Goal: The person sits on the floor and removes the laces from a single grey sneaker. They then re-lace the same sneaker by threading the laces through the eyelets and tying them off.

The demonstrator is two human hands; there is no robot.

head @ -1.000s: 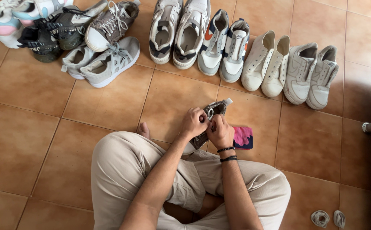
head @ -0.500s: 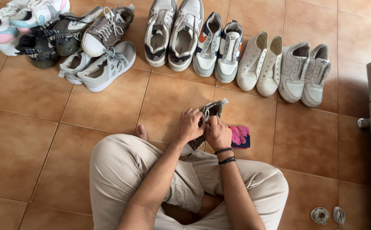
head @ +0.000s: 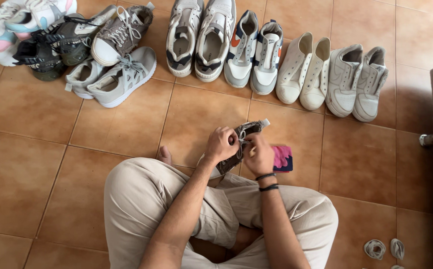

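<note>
Gripping grey sneaker [head: 236, 144] between left hand [head: 220, 144], right hand [head: 260, 154] (laces mid-grip).

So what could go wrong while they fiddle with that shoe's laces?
The grey shoe is propped on the lap between the left hand and right hand, so it might slip onto the tiled floor. The lace could also pull unevenly or knot. The pink cloth beside it might get nudged.

Both forearms are reaching forward from the crossed legs, converging near the middle. The left hand [head: 221, 143] is curling in a fist; the right hand [head: 260, 154] is pinching, wrist banded.
</note>
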